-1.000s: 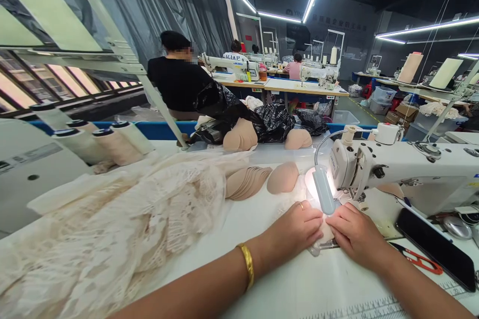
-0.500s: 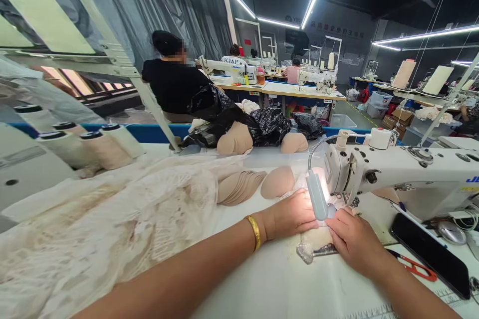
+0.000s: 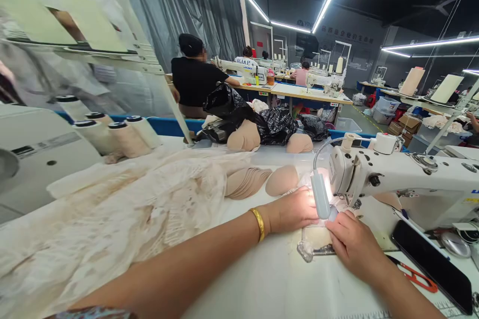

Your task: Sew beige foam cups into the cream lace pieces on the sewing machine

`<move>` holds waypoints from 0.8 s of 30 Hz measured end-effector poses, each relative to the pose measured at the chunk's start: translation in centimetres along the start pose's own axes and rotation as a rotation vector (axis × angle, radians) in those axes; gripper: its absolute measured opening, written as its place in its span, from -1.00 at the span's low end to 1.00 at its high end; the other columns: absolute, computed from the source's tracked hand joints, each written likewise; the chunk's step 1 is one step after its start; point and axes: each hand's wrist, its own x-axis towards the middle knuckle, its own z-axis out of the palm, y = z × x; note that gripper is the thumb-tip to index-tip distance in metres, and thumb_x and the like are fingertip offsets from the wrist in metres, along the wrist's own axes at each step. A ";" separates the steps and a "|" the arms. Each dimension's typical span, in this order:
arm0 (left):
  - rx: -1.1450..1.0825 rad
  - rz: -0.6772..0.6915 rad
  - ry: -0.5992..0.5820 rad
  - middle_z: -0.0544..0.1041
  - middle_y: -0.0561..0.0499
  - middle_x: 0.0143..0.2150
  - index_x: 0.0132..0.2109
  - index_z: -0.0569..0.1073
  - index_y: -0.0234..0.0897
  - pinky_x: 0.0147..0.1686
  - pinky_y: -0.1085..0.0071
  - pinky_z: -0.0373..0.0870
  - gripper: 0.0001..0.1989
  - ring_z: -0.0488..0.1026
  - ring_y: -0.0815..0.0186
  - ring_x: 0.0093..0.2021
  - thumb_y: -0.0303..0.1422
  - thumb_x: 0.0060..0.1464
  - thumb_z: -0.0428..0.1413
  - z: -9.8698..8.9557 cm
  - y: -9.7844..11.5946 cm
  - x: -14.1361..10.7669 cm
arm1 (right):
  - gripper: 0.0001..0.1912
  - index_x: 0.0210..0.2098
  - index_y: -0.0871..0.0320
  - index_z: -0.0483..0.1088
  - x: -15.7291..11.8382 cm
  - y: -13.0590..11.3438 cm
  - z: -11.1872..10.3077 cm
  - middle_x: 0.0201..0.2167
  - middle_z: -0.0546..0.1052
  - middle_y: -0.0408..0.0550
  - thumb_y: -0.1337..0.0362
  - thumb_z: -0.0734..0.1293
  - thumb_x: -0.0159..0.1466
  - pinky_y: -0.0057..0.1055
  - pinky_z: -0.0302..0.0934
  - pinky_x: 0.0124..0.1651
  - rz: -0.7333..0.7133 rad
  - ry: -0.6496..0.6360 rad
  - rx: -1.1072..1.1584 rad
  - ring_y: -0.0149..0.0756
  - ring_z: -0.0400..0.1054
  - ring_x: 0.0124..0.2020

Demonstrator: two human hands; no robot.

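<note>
My left hand [image 3: 297, 209] lies beside the sewing machine's needle area, fingers together and pressed on a pale, light-coloured fabric [image 3: 305, 178]. A grey lamp [image 3: 321, 194] on a bendy neck covers its fingertips and part of the cloth. Close by on the right, my right hand [image 3: 354, 237] has its thumb and fingers drawn together at the cloth's near edge. Above both hands rises the head of the white sewing machine [image 3: 342, 169]. Left of the fabric lie a single beige oval pad [image 3: 282, 180] and a fanned stack of beige pads [image 3: 247, 183].
White lace fabric [image 3: 149, 209] spreads over the table's left side, near several thread cones [image 3: 129, 139]. Orange-handled scissors [image 3: 417, 276] and a black phone [image 3: 432, 264] lie at right. Black plastic bags [image 3: 277, 124] sit behind. A person in black [image 3: 200, 77] sits beyond.
The view has shifted left, so the scene sits further right. A person in white now stands behind the thread stand at upper left. My hands stay at the cloth.
</note>
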 end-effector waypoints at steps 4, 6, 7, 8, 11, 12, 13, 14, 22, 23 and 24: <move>0.179 -0.006 -0.082 0.62 -0.05 -0.13 -0.21 0.54 -0.22 -0.01 0.20 0.27 -0.83 0.46 0.15 -0.09 -0.39 0.37 0.08 -0.6 0.5 0.2 | -0.71 -0.13 0.08 0.46 -0.5 0.5 1.0 -0.35 0.44 -0.06 0.46 0.14 0.42 -0.31 0.22 -0.28 -0.025 0.055 -0.008 -0.17 0.39 -0.31; 0.254 -0.033 -0.114 0.61 -0.06 -0.16 -0.28 0.52 -0.22 -0.08 0.19 0.26 -0.84 0.46 0.13 -0.11 -0.34 0.32 0.15 -0.5 0.8 0.1 | -0.71 -0.06 0.06 0.47 -0.6 1.2 1.8 -0.35 0.47 -0.07 0.44 0.15 0.43 -0.31 0.27 -0.28 -0.084 0.111 0.000 -0.18 0.42 -0.33; 0.289 -0.053 -0.127 0.60 -0.06 -0.17 -0.31 0.51 -0.22 -0.13 0.19 0.25 -0.82 0.45 0.12 -0.12 -0.32 0.30 0.18 -0.3 0.9 0.1 | -0.71 -0.01 0.05 0.47 -0.6 1.6 2.2 -0.34 0.49 -0.07 0.42 0.18 0.43 -0.33 0.29 -0.29 -0.122 0.137 0.009 -0.19 0.44 -0.34; 0.316 -0.076 -0.139 0.59 -0.07 -0.17 -0.32 0.51 -0.22 -0.16 0.19 0.24 -0.82 0.45 0.11 -0.12 -0.30 0.28 0.20 0.0 1.0 0.0 | -0.71 0.02 0.03 0.47 -0.5 2.0 2.6 -0.35 0.50 -0.09 0.41 0.20 0.43 -0.35 0.32 -0.29 -0.160 0.163 0.024 -0.20 0.45 -0.34; 0.349 -0.145 -0.166 0.59 -0.08 -0.16 -0.28 0.50 -0.22 -0.22 0.20 0.24 -0.85 0.47 0.10 -0.13 -0.29 0.27 0.19 0.8 1.0 0.0 | -0.73 0.00 -0.01 0.49 -0.4 3.0 3.3 -0.37 0.53 -0.11 0.38 0.24 0.42 -0.37 0.37 -0.27 -0.218 0.252 0.096 -0.21 0.48 -0.34; 0.347 -0.170 -0.169 0.59 -0.09 -0.16 -0.25 0.50 -0.23 -0.24 0.21 0.25 -0.90 0.48 0.11 -0.15 -0.33 0.26 0.19 1.0 0.9 0.1 | -0.73 -0.02 -0.02 0.51 -0.4 3.3 3.5 -0.37 0.54 -0.10 0.37 0.24 0.42 -0.37 0.38 -0.26 -0.214 0.259 0.131 -0.21 0.48 -0.34; 0.343 -0.197 -0.167 0.59 -0.10 -0.17 -0.22 0.49 -0.24 -0.26 0.22 0.26 -0.97 0.49 0.12 -0.17 -0.39 0.23 0.19 1.0 0.9 0.1 | -0.74 -0.03 -0.04 0.52 -0.5 3.5 3.6 -0.35 0.55 -0.10 0.35 0.24 0.43 -0.36 0.39 -0.24 -0.201 0.250 0.173 -0.21 0.49 -0.33; 0.337 -0.226 -0.159 0.59 -0.12 -0.19 -0.20 0.48 -0.27 -0.28 0.24 0.26 -0.95 0.50 0.13 -0.21 -0.47 0.18 0.19 0.9 0.9 0.0 | -0.75 -0.04 -0.04 0.54 -0.5 3.6 3.7 -0.34 0.57 -0.09 0.32 0.24 0.44 -0.36 0.40 -0.23 -0.178 0.232 0.223 -0.21 0.50 -0.31; -0.135 -0.381 0.156 0.64 -0.07 0.04 0.08 0.50 -0.18 0.12 0.27 0.35 -0.67 0.54 0.13 0.04 -0.47 0.17 0.20 0.3 6.9 -4.7 | -0.41 0.15 0.08 0.39 0.4 -1.0 4.6 -0.52 0.48 -0.21 -0.19 0.33 0.34 -0.42 0.17 -0.51 0.462 0.084 1.047 -0.29 0.32 -0.57; -0.402 -0.446 0.238 0.64 -0.06 0.06 0.03 0.56 -0.15 0.17 0.25 0.33 -0.72 0.53 0.09 0.08 -0.37 0.15 0.27 1.1 8.3 -5.4 | -0.35 0.15 0.10 0.39 0.7 -2.1 4.7 -0.56 0.43 -0.26 -0.21 0.39 0.27 -0.44 0.12 -0.53 0.513 0.126 1.121 -0.33 0.27 -0.61; -0.676 -0.515 0.243 0.67 -0.03 -0.04 -0.09 0.61 -0.13 0.12 0.26 0.37 -0.81 0.56 0.08 0.02 -0.26 0.14 0.31 2.1 9.7 -6.0 | -0.32 0.14 0.10 0.40 0.9 -3.2 4.8 -0.58 0.38 -0.30 -0.21 0.44 0.21 -0.45 0.11 -0.53 0.549 0.170 1.174 -0.36 0.23 -0.63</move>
